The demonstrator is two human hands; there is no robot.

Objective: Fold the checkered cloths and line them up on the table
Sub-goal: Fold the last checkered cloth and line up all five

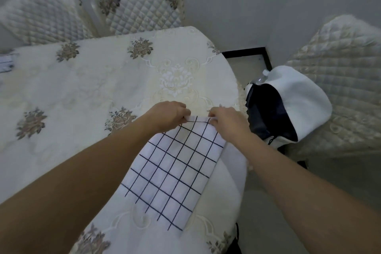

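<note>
Checkered cloth (175, 171) flat on table (82, 80), 5 o'clock area near edge. Left hand (169, 115) fingers pinch its 11 o'clock corner; right hand (224, 119) fingers pinch 1 o'clock corner. Bag (299, 97) at 3 o'clock.

- The checkered cloth (175, 171) is white with a grid of thin dark-blue lines. It forms a long, narrow rectangle.
- It lies flat on the desk (92, 80) and runs from the hands back toward the person, slanting toward the left forearm.
- Its far short edge sits between the two hands. The left hand (169, 116) pinches the far left corner and the right hand (224, 121) pinches the far right corner. That edge is slightly raised and puckered.
- A second cloth (6, 64) lies on the desk well to the left of the left hand. It is cut off by the picture's edge, so only a white strip with dark marks shows, and its fold cannot be told.
</note>
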